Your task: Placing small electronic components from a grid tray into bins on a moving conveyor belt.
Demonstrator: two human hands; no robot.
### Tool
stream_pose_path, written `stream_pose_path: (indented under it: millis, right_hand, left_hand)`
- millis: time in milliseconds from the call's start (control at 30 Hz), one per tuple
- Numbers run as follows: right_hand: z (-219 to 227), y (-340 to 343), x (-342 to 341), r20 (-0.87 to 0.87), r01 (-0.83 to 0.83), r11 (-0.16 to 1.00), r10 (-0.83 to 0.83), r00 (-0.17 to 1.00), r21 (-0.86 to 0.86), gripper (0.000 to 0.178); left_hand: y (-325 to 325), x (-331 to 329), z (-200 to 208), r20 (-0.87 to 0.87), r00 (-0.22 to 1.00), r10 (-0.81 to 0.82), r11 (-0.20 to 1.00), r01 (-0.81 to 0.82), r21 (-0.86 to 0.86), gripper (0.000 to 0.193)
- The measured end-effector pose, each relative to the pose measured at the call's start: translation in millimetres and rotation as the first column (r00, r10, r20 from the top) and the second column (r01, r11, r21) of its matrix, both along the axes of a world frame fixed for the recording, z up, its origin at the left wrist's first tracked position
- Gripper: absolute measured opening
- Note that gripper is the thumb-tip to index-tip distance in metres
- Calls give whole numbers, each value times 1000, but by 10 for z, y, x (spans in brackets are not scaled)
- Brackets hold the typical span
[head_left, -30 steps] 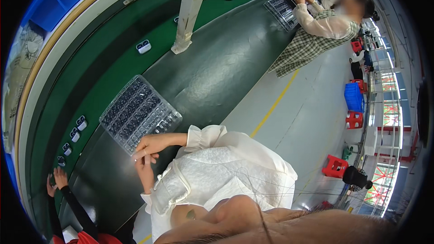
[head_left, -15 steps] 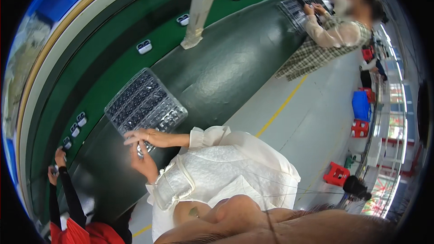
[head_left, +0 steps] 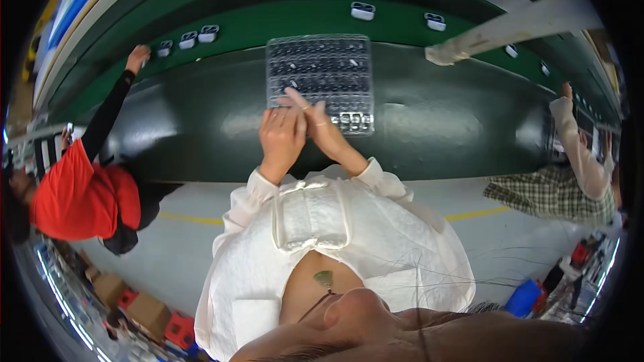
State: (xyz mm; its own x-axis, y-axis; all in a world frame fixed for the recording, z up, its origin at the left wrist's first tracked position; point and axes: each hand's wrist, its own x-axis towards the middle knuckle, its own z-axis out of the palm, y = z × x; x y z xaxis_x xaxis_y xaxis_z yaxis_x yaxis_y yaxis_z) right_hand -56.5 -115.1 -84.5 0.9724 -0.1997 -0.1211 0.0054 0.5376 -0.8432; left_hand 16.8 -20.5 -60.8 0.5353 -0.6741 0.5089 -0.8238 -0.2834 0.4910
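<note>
A clear plastic tray (head_left: pixel 320 67) with rows of small dark pieces in its pockets lies on the dark green bench, straight in front of me. A few of its near pockets look bright and shiny. My left hand (head_left: pixel 280 139) rests by the tray's near left corner, its fingers stretched toward the pockets. Over the near rows reaches my right hand (head_left: pixel 324 131), fingers extended leftward and crossing the left fingertips. Both hands look open, and I make out nothing held in them. The overlapping fingers hide part of the tray and are slightly blurred.
Beyond the bench (head_left: pixel 436 121), a green conveyor belt (head_left: pixel 282 17) carries several small white cases (head_left: pixel 363 11). A pale post (head_left: pixel 483 40) stands at the right. A person in red (head_left: pixel 87 194) reaches toward the belt at left; another in checks (head_left: pixel 557 191) stands at right.
The view has swung round, so the tray now appears upright and central. My hands stay at its near edge, with the left hand now flatter and the right fingers crossing it.
</note>
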Motion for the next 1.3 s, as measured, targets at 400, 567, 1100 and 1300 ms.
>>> stream_pose_path:
  millis: [400, 567, 1100, 1300]
  right_hand:
    - [-122, -18, -48, -20, -35, 999, 35, 999, 0, 72]
    - [44, -82, -77, 17, 56, 980, -54, 998, -193, 74]
    - [-225, -44, -65, -58, 101, 914, -134, 989, -393, 56]
    - [-71, -51, -183, -169, 38, 990, -62, 984, -139, 60]
  left_hand:
    - [52, -32, -86, 29, 999, -31, 1000, 31, 2, 16]
    - [-36, -50, 39, 14, 999, 31, 998, -30, -54, 22]
    - [-84, -84, -47, 76, 997, -7, 984, -7, 178, 17]
    - [40, 53, 52, -28, 984, -177, 983, 178, 37, 11]
